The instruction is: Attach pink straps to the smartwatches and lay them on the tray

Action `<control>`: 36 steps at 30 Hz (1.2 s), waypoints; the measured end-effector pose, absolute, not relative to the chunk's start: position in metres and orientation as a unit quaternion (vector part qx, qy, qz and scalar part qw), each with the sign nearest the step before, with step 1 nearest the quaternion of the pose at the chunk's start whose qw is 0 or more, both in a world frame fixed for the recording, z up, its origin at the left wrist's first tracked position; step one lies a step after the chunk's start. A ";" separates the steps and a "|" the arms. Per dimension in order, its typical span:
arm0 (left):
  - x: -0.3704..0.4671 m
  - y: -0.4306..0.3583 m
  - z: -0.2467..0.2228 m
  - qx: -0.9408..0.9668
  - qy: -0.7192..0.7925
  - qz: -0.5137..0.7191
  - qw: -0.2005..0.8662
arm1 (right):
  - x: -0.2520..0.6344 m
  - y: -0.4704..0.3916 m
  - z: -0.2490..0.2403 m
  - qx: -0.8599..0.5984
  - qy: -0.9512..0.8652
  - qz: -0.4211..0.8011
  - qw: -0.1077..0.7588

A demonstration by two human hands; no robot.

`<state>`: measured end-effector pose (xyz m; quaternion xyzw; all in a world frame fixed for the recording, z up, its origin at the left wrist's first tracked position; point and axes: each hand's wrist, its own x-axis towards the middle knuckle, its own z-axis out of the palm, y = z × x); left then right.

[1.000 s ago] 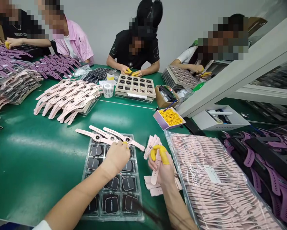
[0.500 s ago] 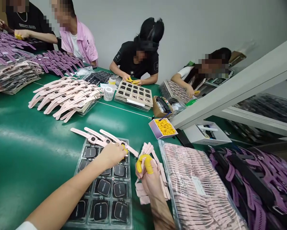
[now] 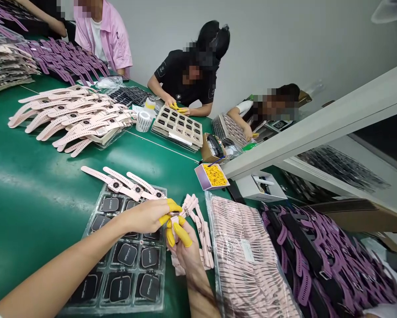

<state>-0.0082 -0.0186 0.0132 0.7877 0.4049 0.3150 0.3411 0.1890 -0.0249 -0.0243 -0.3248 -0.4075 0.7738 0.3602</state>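
My left hand and my right hand meet over the right edge of a clear tray of black watch bodies. Both wear yellow finger cots. Together their fingertips pinch a small pink strap. What else lies between the fingers is hidden. Three assembled pink watches lie across the tray's far edge, just left of my left hand. A loose pile of pink straps lies under and right of my right hand.
A clear bag of pink straps lies to the right, with purple straps beyond it. A small box of yellow finger cots stands ahead. Further off are a heap of pink watches, a beige tray and several co-workers.
My left hand left the third watch on the tray and moved right. My right hand brought its pink strap left to meet it. The view swung right.
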 end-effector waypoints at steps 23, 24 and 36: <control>0.003 -0.027 0.027 0.828 0.450 0.260 0.212 | 0.191 -0.019 -0.007 -0.272 -0.313 0.829 0.376; 0.004 -0.027 0.029 0.830 0.458 0.246 0.202 | 0.191 -0.018 -0.008 -0.282 -0.313 0.828 0.370; -0.006 -0.023 0.027 0.799 0.448 0.271 0.297 | 0.189 -0.019 -0.007 -0.336 -0.339 0.808 0.345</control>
